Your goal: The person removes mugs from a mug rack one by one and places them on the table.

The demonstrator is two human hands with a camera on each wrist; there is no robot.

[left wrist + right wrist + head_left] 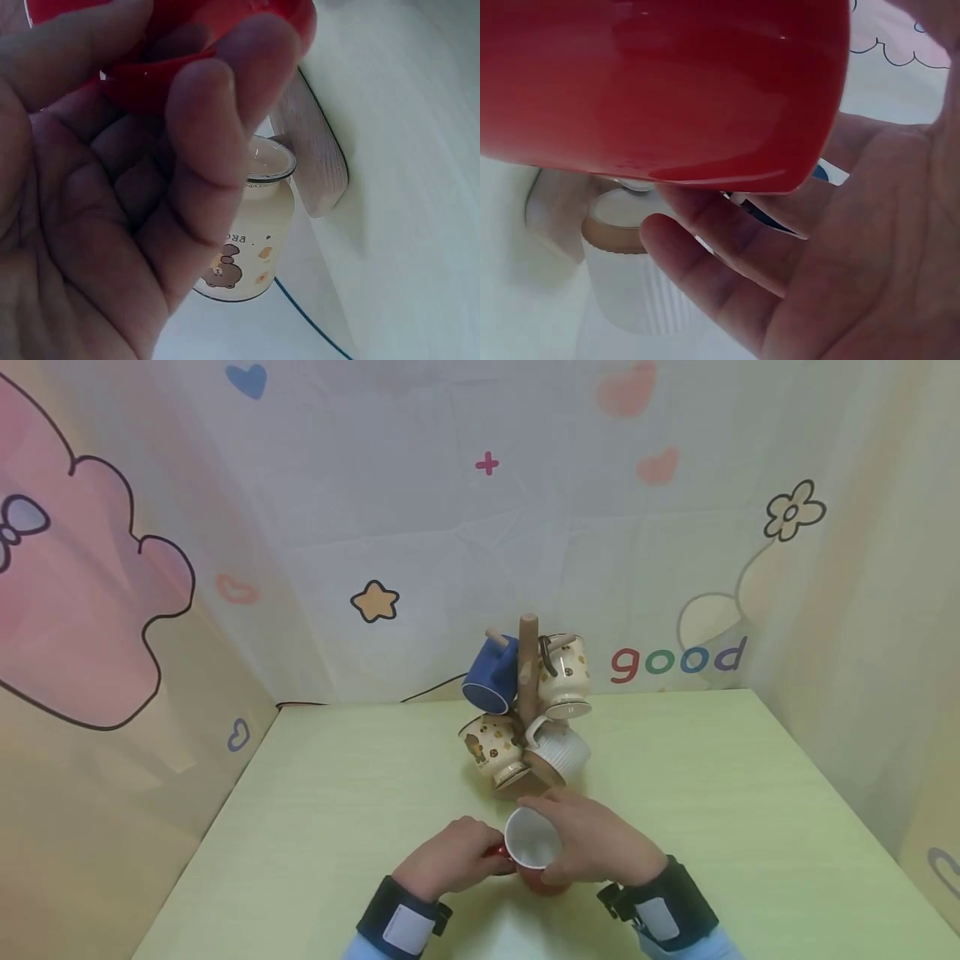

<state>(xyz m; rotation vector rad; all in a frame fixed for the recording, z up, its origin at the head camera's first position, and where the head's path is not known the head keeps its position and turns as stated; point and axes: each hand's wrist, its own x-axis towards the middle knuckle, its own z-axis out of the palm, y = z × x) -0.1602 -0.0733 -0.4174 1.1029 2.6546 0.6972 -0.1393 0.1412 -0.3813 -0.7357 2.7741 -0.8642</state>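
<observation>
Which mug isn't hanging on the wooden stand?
The glossy red mug with a white inside, held by the left hand and right hand. The blue mug, ribbed white mug and two cream patterned mugs hang on the wooden stand.

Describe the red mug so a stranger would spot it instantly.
On the pale green table, find the wooden rack hung with mugs. Nearer the camera, held by the left grip and the right grip, is the red mug. It alone is red outside; the rack's are a blue mug, a white mug and two patterned cream mugs.
</observation>
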